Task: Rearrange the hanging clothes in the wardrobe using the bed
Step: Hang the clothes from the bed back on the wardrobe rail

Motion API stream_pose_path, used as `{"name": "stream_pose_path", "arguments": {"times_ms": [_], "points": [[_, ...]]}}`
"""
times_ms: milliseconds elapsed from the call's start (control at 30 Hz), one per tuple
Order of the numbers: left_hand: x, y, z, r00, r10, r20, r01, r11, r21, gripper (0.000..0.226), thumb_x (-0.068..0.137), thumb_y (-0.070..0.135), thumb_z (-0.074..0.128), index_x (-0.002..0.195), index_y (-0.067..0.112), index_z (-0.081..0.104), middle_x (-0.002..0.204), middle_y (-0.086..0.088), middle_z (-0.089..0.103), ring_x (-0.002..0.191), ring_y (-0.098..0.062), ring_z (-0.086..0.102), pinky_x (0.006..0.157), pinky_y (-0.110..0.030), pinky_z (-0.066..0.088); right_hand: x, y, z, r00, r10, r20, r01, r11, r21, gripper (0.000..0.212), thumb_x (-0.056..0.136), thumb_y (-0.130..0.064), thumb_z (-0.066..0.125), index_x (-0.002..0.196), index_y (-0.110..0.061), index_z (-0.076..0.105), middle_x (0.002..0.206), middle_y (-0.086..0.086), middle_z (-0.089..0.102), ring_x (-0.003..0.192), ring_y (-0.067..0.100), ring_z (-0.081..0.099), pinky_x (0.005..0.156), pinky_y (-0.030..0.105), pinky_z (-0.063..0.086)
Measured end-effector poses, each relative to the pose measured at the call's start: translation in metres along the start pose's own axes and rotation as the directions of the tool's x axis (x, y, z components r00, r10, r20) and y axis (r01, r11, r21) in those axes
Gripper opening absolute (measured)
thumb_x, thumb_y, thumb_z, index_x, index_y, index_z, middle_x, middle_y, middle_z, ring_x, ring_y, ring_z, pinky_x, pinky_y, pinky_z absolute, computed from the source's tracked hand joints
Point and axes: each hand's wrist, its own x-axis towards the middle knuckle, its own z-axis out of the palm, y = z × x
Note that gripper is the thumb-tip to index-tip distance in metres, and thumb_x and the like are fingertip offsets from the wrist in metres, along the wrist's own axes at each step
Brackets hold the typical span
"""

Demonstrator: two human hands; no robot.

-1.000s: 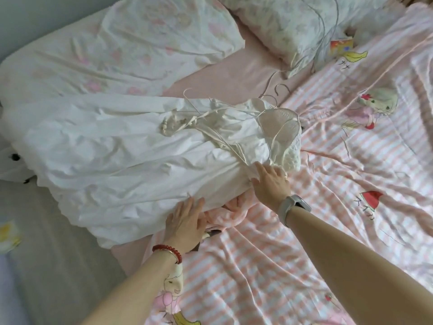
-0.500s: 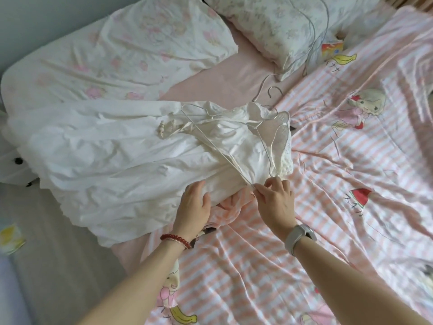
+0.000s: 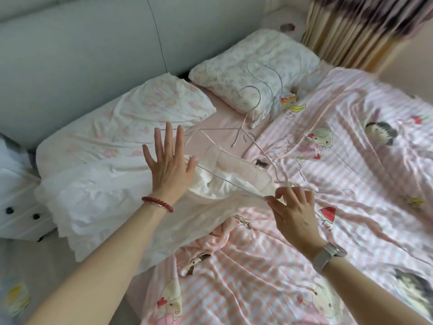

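- Lower centre right: a thin hanger (image 3: 236, 181) and white fabric edge are pinched by the right hand (image 3: 294, 208).
- Centre: the left hand (image 3: 168, 160) is held flat, fingers spread, above the white garment (image 3: 112, 202) on the bed (image 3: 281, 266).
- Upper centre: about 2 loose hangers (image 3: 262, 90) are seen on a pillow (image 3: 234, 73); rehanging in the wardrobe is judged still outstanding.

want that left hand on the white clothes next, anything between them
Nothing visible. The left hand hovers open right over the white clothes; the right hand pinches their edge at the hanger.
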Motion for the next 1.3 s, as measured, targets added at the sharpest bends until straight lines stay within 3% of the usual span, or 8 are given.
{"name": "stream_pose_path", "arguments": {"times_ms": [133, 267, 367, 567, 867, 1067, 1200, 1300], "points": [[0.021, 0.009, -0.052, 0.998, 0.070, 0.003, -0.070, 0.996, 0.047, 0.053, 0.096, 0.035, 0.037, 0.145, 0.021, 0.023, 0.153, 0.001, 0.021, 0.143, -0.023, 0.003, 0.109, -0.054, -0.010, 0.019, 0.002, -0.040, 0.991, -0.111, -0.077, 0.110, 0.994, -0.024, 0.020, 0.066, -0.006, 0.067, 0.083, -0.017, 0.071, 0.093, -0.003, 0.044, 0.081, 0.020, 0.040, 0.071, 0.034, 0.028], [0.015, 0.021, -0.105, 0.994, 0.100, -0.043, -0.102, 0.992, -0.070, 0.027, 0.098, 0.023, 0.037, 0.106, 0.009, 0.058, 0.107, -0.010, 0.063, 0.097, -0.032, 0.057, 0.094, -0.041, 0.030, 0.019, -0.006, -0.076, 0.984, -0.153, -0.092, 0.149, 0.987, -0.052, 0.022, 0.064, -0.007, 0.074, 0.082, -0.019, 0.071, 0.097, -0.004, 0.040, 0.084, 0.020, 0.041, 0.075, 0.037, 0.030], [-0.012, 0.027, -0.132, 0.983, 0.108, -0.150, -0.123, 0.988, -0.093, 0.024, 0.096, 0.017, 0.042, 0.089, 0.005, 0.061, 0.091, -0.010, 0.067, 0.077, -0.034, 0.058, 0.072, -0.034, 0.033, 0.011, -0.008, -0.101, 0.981, -0.132, -0.142, 0.130, 0.991, -0.023, 0.027, 0.066, -0.013, 0.076, 0.091, -0.020, 0.071, 0.103, 0.001, 0.041, 0.087, 0.021, 0.043, 0.079, 0.042, 0.041], [-0.084, 0.049, -0.204, 0.891, 0.006, -0.453, -0.055, 0.994, -0.095, 0.020, 0.093, 0.009, 0.048, 0.084, 0.005, 0.065, 0.091, -0.009, 0.070, 0.072, -0.032, 0.060, 0.069, -0.032, 0.025, 0.016, -0.039, -0.162, 0.982, -0.002, -0.191, 0.052, 0.965, 0.259, 0.063, 0.067, -0.008, 0.074, 0.124, -0.014, 0.050, 0.118, 0.014, 0.046, 0.090, 0.026, 0.058, 0.088, 0.049, 0.041], [-0.243, 0.074, -0.325, 0.646, -0.085, -0.758, 0.071, 0.996, -0.051, 0.020, 0.091, 0.014, 0.049, 0.080, 0.008, 0.064, 0.081, -0.007, 0.067, 0.065, -0.029, 0.055, 0.064, -0.029, 0.019, 0.018, -0.110, -0.278, 0.889, -0.058, -0.454, 0.191, 0.949, 0.252, 0.023, 0.085, -0.012, 0.056, 0.105, -0.007, 0.065, 0.100, 0.015, 0.062, 0.083, 0.036, 0.055, 0.074, 0.045, 0.046], [-0.378, 0.080, -0.319, 0.611, -0.363, -0.703, 0.315, 0.927, -0.205, 0.018, 0.092, 0.009, 0.050, 0.082, 0.007, 0.065, 0.089, -0.009, 0.061, 0.073, -0.032, 0.057, 0.065, -0.034, 0.033, -0.010, -0.154, -0.311, 0.866, -0.321, -0.384, 0.414, 0.891, 0.189, 0.029, 0.089, -0.028, 0.046, 0.077, -0.011, 0.066, 0.076, 0.008, 0.061, 0.076, 0.033, 0.056, 0.072, 0.042, 0.042], [-0.460, 0.079, -0.304, 0.649, -0.469, -0.599, 0.454, 0.871, -0.191, 0.024, 0.096, 0.018, 0.043, 0.080, 0.009, 0.060, 0.080, -0.005, 0.063, 0.067, -0.032, 0.055, 0.058, -0.033, 0.032, -0.058, -0.192, -0.293, 0.881, -0.396, -0.260, 0.465, 0.827, 0.315, 0.004, 0.085, -0.006, 0.061, 0.085, -0.003, 0.064, 0.076, 0.014, 0.061, 0.068, 0.036, 0.058, 0.060, 0.041, 0.045], [-0.523, 0.076, -0.296, 0.680, -0.515, -0.522, 0.490, 0.849, -0.199, 0.024, 0.096, 0.026, 0.042, 0.080, 0.018, 0.057, 0.072, 0.007, 0.060, 0.060, -0.016, 0.050, 0.051, -0.023, 0.032, -0.094, -0.218, -0.280, 0.829, -0.463, -0.313, 0.549, 0.780, 0.301, 0.016, 0.071, 0.006, 0.071, 0.083, -0.003, 0.063, 0.072, 0.012, 0.062, 0.065, 0.034, 0.060, 0.059, 0.042, 0.046]]}}
